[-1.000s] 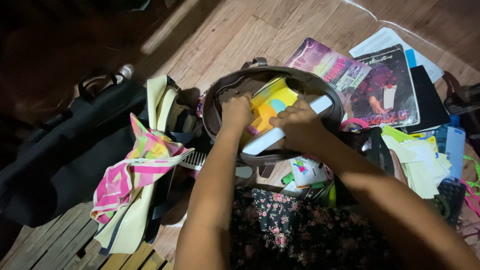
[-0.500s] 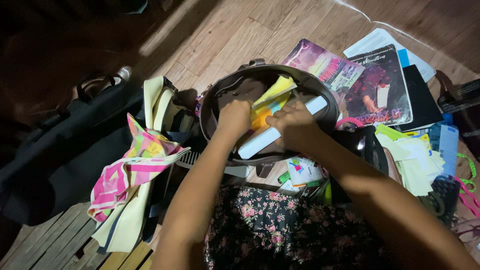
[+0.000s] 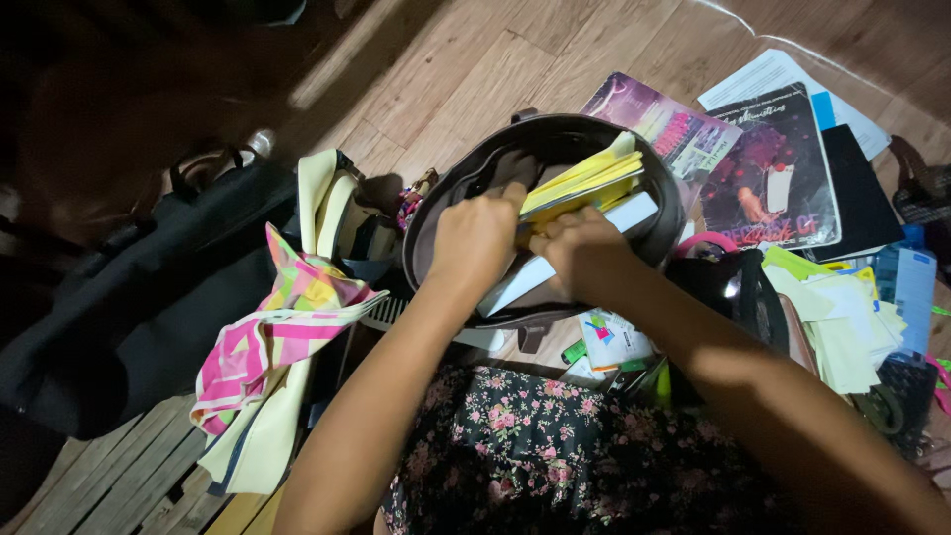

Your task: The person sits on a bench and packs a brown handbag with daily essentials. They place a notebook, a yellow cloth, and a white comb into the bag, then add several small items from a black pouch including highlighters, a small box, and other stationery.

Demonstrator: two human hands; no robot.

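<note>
A brown bag [image 3: 436, 213] lies open on the wooden floor in front of me. Both hands reach into its mouth. My left hand [image 3: 475, 238] grips the near edge of a stack of yellow papers [image 3: 584, 180] that stands in the bag. My right hand [image 3: 584, 253] is closed beside it on the same stack, over a white flat book [image 3: 634, 211] that sticks out of the bag to the right. The fingertips of both hands are hidden inside the bag.
A black bag [image 3: 139, 297] lies at left, with a pink and yellow striped cloth [image 3: 267, 337] beside it. Magazines [image 3: 763, 168] and a dark folder lie at the back right, loose yellow papers [image 3: 842, 317] at right. My floral skirt [image 3: 555, 446] fills the foreground.
The yellow papers have tipped from showing their coloured face to lying edge-on and lower in the bag. Both hands have closed in on them and pushed deeper.
</note>
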